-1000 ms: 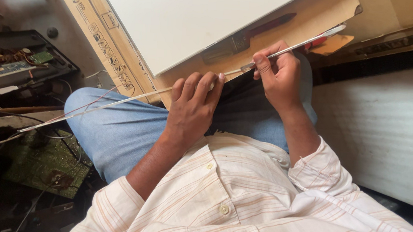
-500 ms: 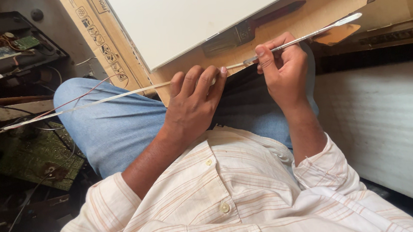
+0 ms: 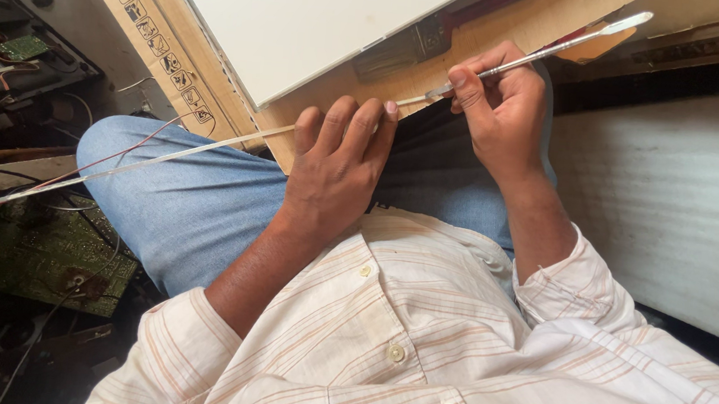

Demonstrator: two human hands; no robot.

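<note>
Here our right hand (image 3: 506, 111) pinched a thin metal spatula tool (image 3: 555, 47) pen-style, flat tip up right, near end touching the long white strip (image 3: 164, 155). Our left hand (image 3: 336, 170) pressed the strip, fingers curled over it, on the blue-jeaned knee (image 3: 186, 204). The strip ran left toward a green circuit board (image 3: 43, 252); a white panel (image 3: 306, 15) lay on cardboard (image 3: 514, 25) above.
</note>
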